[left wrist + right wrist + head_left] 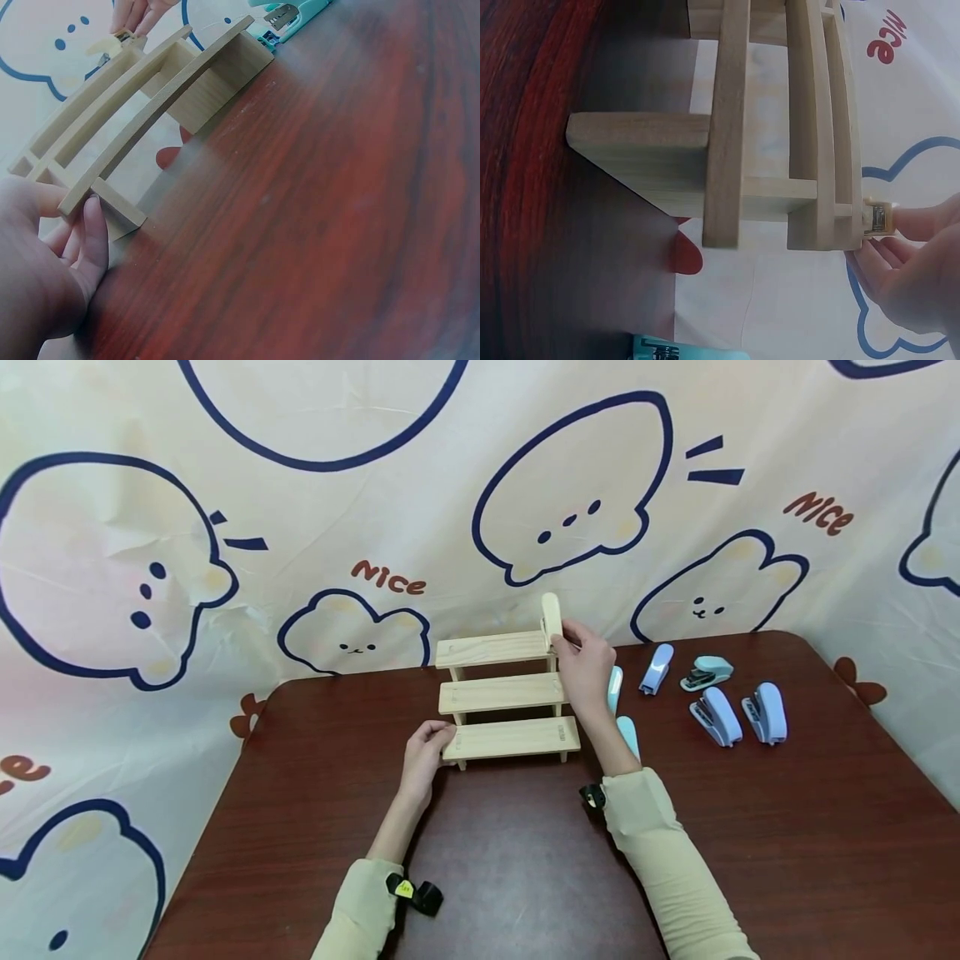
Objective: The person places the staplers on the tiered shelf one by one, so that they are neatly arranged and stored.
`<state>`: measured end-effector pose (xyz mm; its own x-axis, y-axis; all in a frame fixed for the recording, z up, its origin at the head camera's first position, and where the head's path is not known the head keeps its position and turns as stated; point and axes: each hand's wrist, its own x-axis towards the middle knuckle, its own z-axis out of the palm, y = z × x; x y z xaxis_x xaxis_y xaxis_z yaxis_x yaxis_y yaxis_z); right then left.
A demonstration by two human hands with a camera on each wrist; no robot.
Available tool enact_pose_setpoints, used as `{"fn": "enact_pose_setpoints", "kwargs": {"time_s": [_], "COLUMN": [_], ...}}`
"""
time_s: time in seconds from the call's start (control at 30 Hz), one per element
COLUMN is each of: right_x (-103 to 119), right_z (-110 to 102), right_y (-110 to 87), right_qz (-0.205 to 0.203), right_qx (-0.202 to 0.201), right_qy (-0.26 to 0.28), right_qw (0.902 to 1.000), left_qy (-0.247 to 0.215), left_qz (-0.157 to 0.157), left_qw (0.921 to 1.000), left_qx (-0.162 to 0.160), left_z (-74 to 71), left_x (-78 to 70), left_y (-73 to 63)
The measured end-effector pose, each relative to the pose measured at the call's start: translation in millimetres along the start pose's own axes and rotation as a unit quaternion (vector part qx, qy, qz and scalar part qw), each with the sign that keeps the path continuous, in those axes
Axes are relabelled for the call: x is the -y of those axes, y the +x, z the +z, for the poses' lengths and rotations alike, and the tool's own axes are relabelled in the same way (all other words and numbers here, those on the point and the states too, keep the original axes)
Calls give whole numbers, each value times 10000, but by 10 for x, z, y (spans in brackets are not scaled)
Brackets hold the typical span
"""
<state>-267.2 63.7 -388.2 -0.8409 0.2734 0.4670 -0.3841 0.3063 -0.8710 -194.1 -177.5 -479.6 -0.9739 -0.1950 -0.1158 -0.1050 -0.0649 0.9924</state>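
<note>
A three-tier wooden step rack [510, 695] stands on the table near the fabric backdrop. My left hand [423, 758] pinches the left end of its lowest tier, thumb below the board and a finger on top in the left wrist view. At the right end of the top tier, my right hand [588, 667] holds a cream-yellow stapler [552, 617]. The right wrist view shows the stapler's end [879, 217] between thumb and fingers, right against the top board.
Right of the rack lie blue-purple staplers [716, 717] and a green stapler [707, 672]. Teal staplers [628, 735] sit beside the rack, partly hidden by the right arm. Patterned fabric [375, 527] hangs behind the brown table [322, 827].
</note>
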Motion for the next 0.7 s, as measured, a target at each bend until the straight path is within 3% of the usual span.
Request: {"fn": "enact_pose_setpoints", "kwargs": {"time_s": [0.7], "right_x": [-9], "right_z": [1], "right_y": [-23], "right_qz": [-292], "right_qx": [-150], "right_qy": [-386], "right_qw": [9987], "left_qy": [50], "left_qz": [8], "left_qw": [10000], "left_qx": [8], "left_z": [6], "left_x": [-11], "left_y": [7]}}
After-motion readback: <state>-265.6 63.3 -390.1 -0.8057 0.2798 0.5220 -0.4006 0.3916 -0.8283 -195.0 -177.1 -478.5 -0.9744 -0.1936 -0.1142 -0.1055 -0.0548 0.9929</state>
